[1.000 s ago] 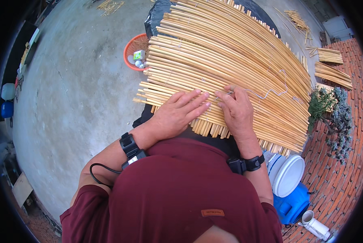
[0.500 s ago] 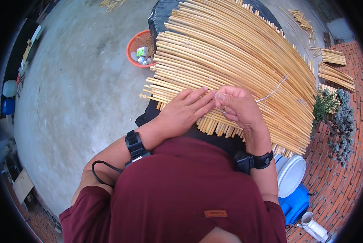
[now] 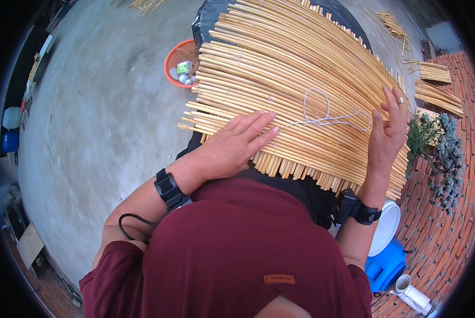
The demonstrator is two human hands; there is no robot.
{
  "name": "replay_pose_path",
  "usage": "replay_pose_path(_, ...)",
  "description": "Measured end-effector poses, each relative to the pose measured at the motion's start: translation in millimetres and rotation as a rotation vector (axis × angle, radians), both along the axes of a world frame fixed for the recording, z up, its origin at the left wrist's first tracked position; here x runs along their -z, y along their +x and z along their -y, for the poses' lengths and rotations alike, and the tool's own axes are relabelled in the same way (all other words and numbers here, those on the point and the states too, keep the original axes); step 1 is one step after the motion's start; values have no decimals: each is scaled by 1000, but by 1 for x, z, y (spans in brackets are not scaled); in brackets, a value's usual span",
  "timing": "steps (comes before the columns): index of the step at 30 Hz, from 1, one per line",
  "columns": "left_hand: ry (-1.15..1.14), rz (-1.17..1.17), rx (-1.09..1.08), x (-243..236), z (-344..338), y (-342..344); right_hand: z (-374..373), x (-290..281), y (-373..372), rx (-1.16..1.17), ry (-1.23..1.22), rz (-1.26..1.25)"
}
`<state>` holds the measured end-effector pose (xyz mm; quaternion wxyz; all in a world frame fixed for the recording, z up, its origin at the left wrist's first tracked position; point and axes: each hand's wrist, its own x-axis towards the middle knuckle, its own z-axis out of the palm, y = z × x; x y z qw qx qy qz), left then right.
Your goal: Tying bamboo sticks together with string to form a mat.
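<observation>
A mat of long, straw-coloured reed sticks (image 3: 301,58) lies in front of me, its sticks side by side and tied with thin thread. My left hand (image 3: 229,144) rests flat on the near left part of the mat, fingers stretched out. From beside its fingertips a white string (image 3: 322,122) runs to the right in loose loops over the reeds. My right hand (image 3: 388,132) is at the mat's right side, fingers apart, with a ring on one finger. The string's right-hand loop comes close to its thumb; nothing shows gripped in that hand.
Black plastic sheeting (image 3: 208,24) shows under the mat. An orange basket (image 3: 167,69) with small items stands left on the concrete floor. To the right are a leafy plant (image 3: 445,159), reed bundles (image 3: 433,72) on bricks, a blue barrel (image 3: 388,267) and a white pipe (image 3: 413,299).
My right hand has left the spot beside my left fingertips and swung right, its pinch opened. The string now lies in loops across the reeds. My left hand stays nearly in place.
</observation>
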<state>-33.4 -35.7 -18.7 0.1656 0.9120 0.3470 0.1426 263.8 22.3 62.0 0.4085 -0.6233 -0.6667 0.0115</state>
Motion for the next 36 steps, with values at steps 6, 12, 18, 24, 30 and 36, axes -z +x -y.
replay_pose_path(6,-154,210,16,-7,-15,2,31,67,-63,-470,-104,165)
replay_pose_path(12,133,245,-44,-1,-29,15,30,65,-65,-438,-210,177)
replay_pose_path(18,156,397,-66,12,-37,20,41,37,-73,-318,-679,95)
replay_pose_path(24,256,334,-30,19,-36,19,30,37,-68,-434,-1036,-258)
replay_pose_path(30,249,317,-81,16,-38,26,21,51,-63,-377,-1288,-866)
replay_pose_path(36,290,281,-140,15,-38,30,20,55,-60,-421,-1272,-984)
